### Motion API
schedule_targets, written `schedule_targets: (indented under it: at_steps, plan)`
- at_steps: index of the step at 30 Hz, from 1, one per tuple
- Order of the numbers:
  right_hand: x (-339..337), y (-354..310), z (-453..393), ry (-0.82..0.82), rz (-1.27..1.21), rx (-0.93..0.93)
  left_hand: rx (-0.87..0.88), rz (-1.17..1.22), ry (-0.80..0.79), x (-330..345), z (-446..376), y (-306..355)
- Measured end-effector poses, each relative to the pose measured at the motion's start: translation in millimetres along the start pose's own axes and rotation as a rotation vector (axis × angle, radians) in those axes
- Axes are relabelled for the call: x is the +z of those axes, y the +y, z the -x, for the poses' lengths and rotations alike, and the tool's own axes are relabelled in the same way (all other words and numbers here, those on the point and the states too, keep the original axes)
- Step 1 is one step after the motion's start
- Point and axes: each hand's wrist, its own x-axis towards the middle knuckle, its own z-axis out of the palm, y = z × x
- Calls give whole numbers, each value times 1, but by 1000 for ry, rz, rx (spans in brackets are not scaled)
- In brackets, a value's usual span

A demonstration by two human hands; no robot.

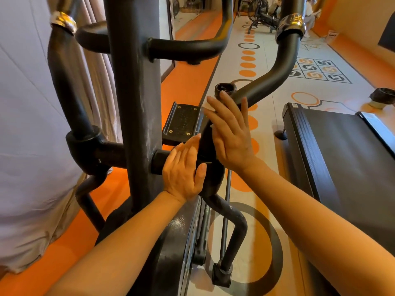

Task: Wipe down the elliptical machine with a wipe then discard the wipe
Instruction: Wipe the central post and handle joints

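The black elliptical machine [134, 116] fills the middle of the view, with a thick upright post and curved swing arms on both sides. My left hand [184, 169] lies flat, fingers together, against the left side of the right swing arm's pivot joint [208, 144]. My right hand [229, 129] presses flat on the joint's right side, fingers spread. A small white scrap shows at the right palm's edge; I cannot tell if it is a wipe. A black foot pedal [181, 122] sits just beyond the hands.
A black treadmill [342, 159] stands close on the right. Pale curtains [32, 124] hang along the left. The floor is orange and white with printed circles and a number grid [316, 70]. More exercise equipment [263, 16] stands far back.
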Motion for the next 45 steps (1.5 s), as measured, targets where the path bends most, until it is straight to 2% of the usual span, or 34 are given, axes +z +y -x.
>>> schedule_targets:
  at_steps: [4,5,9,10,12,16,19,21,23,25,27,29,32,35,37,42,45]
  plan:
    - [-10,22,-4,-75,76,-157,-1,-3,-9,-1,0,1]
    - [-12,30,-7,-51,97,-122,-1,-5,-11,-2,-1,1]
    - [-18,47,-21,108,99,231,-26,8,-28,-3,-1,3]
    - [-18,46,-22,124,74,257,-26,6,-27,-3,-1,3]
    - [-15,38,-17,102,43,205,-21,2,-19,-3,-2,3]
    - [-9,20,6,-113,75,-89,-20,4,-20,-2,-1,2]
    - [-10,28,4,-118,171,-194,-30,10,-34,-2,-1,2]
    - [-11,37,-2,-47,223,-93,-40,13,-36,-2,-1,2]
    - [-12,46,-7,43,235,114,-54,18,-42,-3,-1,2]
    - [-11,51,-12,97,167,249,-66,20,-50,-4,-1,3]
    - [-11,47,-15,128,33,289,-79,27,-60,-5,0,3]
    - [-9,35,-14,125,-39,238,-81,29,-66,-4,0,3]
    - [-3,18,-4,-1,0,15,-68,23,-62,-3,-1,3]
    - [-5,29,-4,-47,65,-132,-67,18,-67,-5,-1,4]
    - [-7,44,-8,-33,100,-164,-75,23,-69,-5,-1,4]
    - [-19,76,-17,29,94,-10,-105,35,-85,-7,-1,5]
    - [-24,96,-18,82,70,163,-108,44,-83,-9,-2,6]
